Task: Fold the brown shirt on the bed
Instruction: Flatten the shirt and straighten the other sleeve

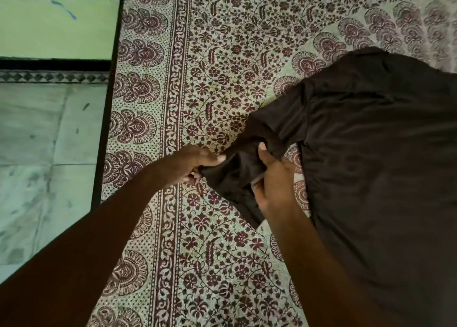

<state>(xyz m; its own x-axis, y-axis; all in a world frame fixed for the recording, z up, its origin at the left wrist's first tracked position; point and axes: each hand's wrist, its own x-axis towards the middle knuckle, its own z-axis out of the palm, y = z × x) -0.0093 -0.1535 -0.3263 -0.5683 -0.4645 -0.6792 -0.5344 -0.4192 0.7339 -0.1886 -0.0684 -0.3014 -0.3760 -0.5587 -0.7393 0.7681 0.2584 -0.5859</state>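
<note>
Shirt (376, 158), brown, lies spread on the bed (222, 42), its body filling the area right of both hands and running off the right and lower edges of the view. Surface mostly flat with shallow creases. One sleeve (249, 153) reaches left from the body toward the fingers and is bunched and lifted between the two hands; the rest of the shirt rests on the sheet.

Bed is covered by a pale sheet printed with maroon flowers and vines, with a banded border (173, 104) that runs top to bottom just left of the left hand's fingers. Dark bed edge (106, 129) lies further left of the fingers, then pale floor tiles (37, 153) beyond it. Green wall (54, 27) sits up-left, well apart from the hands.

Right hand (272, 178) comes in from the lower right, thumb on top of the sleeve cloth and fingers curled under it, gripping the sleeve close to where it meets the body. Left hand (195, 163) comes in from the lower left, fingers curled tight, pinching the sleeve end at its fingertips. Both hands touch the sleeve, near each other with a fold of cloth between them.
</note>
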